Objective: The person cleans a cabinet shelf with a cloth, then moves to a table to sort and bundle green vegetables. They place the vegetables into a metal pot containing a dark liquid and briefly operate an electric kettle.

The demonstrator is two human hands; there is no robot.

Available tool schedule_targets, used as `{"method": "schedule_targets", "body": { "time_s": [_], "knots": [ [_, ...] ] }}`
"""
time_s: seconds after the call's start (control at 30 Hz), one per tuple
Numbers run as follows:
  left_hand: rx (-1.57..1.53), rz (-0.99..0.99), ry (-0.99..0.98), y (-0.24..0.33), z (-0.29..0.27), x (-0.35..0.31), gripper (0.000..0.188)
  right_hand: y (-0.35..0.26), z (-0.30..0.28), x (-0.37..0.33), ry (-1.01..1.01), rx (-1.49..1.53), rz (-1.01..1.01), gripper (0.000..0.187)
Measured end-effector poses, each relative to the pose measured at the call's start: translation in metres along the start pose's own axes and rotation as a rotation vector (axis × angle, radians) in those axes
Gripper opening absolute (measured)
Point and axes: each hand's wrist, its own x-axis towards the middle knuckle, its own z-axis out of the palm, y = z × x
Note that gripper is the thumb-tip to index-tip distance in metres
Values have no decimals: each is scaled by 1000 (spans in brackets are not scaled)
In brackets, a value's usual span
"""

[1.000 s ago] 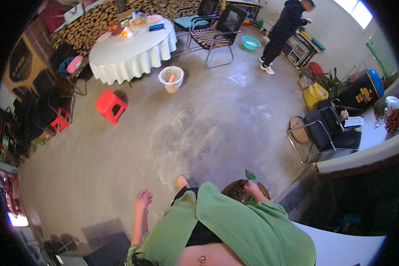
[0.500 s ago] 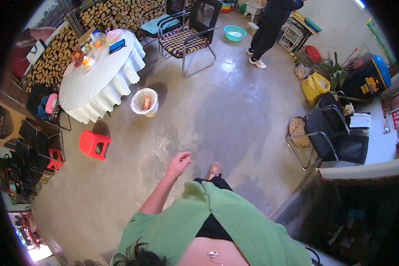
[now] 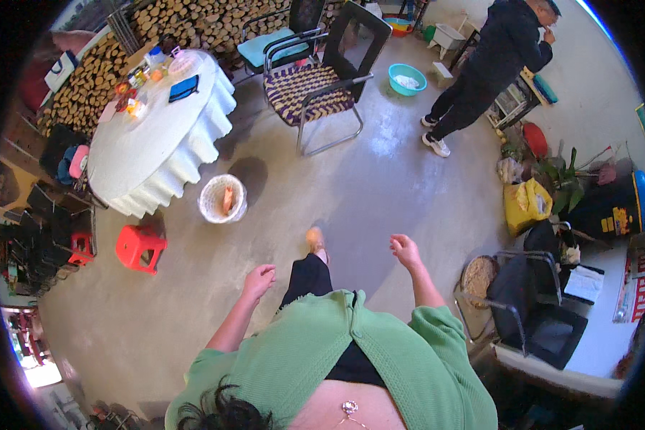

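Red stool (image 3: 141, 249): upright on the floor (image 3: 358, 183), off the near edge of the bench (image 3: 140, 154).
Bench: oval, white cloth; jars (image 3: 142, 75) toward the far left edge, pink cover (image 3: 185, 63) at the far edge, blue pouch (image 3: 184, 88) by the right edge. Woodpile (image 3: 186, 25) behind.
Bin (image 3: 207, 206): white, woven, on the floor off the bench's near right edge; one orange-brown piece inside. Nearest thing to the left hand.
Left hand (image 3: 259, 282): raised above the floor, fingers loosely bent, half spread.
Chair (image 3: 308, 89): checked seat, metal frame, beyond the hands.
Shoe (image 3: 315, 238): tan, between the hands.
Right hand (image 3: 405, 251): above the floor, palm side unseen, fingers relaxed, half spread; nearest, the tray.
Basin (image 3: 406, 92): teal, white contents.
Tray (image 3: 469, 264): round, grain-like contents, beside a black chair (image 3: 516, 294).
Co-worker (image 3: 491, 57): dark clothes, standing, one hand near the face.
Bag (image 3: 527, 206): yellow, on the floor.
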Motion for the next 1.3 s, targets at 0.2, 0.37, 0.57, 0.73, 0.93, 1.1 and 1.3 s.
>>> {"method": "schedule_targets", "body": {
  "time_s": [0.2, 0.37, 0.57, 0.73, 0.93, 1.1, 1.3],
  "knots": [
    [-24, 141, -74, 147, 52, 153, 32, 44, -56, 33, -134, -584, 421, 29],
    [69, 381, -193, 302, 112, 260, 34, 58, -121, -20, 54, -251, 781, 35],
    [73, 479, -280, 413, 214, 370, 34, 109, -198, 34, 57, -320, 869, 35],
    [68, 188, -208, 474, 298, 420, 34, 156, -310, 168, -2, -533, 662, 35],
    [-9, 242, -71, 543, 342, 475, 31, 67, -412, 515, -48, -830, 143, 33],
    [-77, 329, 95, 618, 337, 526, 28, -116, -387, 764, 122, -459, -137, 27],
    [-199, 467, 372, 737, 330, 635, 33, -204, -370, 915, -212, -226, -22, 24]
  ]
}}
